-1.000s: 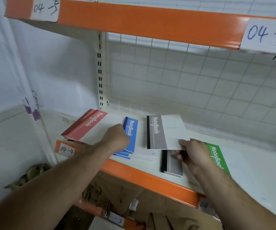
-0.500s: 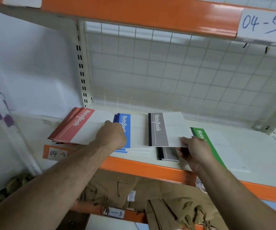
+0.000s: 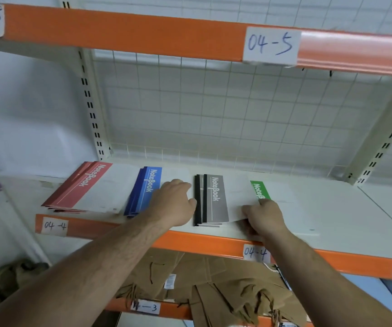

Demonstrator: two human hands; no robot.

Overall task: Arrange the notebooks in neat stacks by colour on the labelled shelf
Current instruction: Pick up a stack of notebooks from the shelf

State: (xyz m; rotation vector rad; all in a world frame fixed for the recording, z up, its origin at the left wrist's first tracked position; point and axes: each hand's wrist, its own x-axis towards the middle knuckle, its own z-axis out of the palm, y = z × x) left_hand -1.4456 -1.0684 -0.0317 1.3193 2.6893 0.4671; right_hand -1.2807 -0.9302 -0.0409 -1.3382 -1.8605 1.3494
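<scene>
1. Right hand [image 3: 263, 218], grip clamped on the top grey notebook [image 3: 216, 199] by its corner, apparently squaring it on its pile, mid-shelf [image 3: 343, 208].
2. Left hand [image 3: 173, 204] rests on the neighbouring blue stack [image 3: 143, 190], likely steadying it; whether its grip is closed cannot be told.

1. Left forearm [image 3: 91, 263]: bare along all of its visible length, with fine hair over the upper side.
2. Right forearm [image 3: 320, 272]: bare likewise, with sparser hair and faint vein lines.
3. Left hand [image 3: 175, 204]: bare. The back and knuckles show, and the wrist is creased.
4. Right hand [image 3: 264, 217]: bare. The back and knuckle ridges show.
</scene>
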